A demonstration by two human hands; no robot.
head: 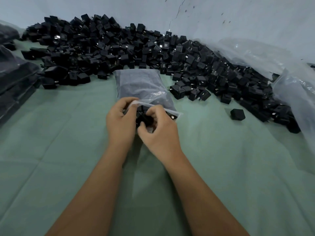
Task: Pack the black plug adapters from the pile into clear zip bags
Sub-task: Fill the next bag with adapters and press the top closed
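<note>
Both forearms reach up from the bottom edge across the green cloth (pixel 221 167), and I see them meet at the mouth of the clear zip bag (pixel 141 86), which lies flat in the middle of the cloth with its far end touching the pile of black plug adapters (pixel 119 48). My left hand (pixel 119 121) has its fingers curled, thumb and forefinger pinching the upper lip of the bag's opening and lifting it. My right hand (pixel 159 132) curls its fingers round a black adapter (pixel 144 119) right at the opening, between the two lips. I can tell the bag is already dark with adapters inside. One loose adapter (pixel 237 114) sits alone on the cloth to the right, near the pile's edge. Filled bags (pixel 15 79) are stacked at the left.
</note>
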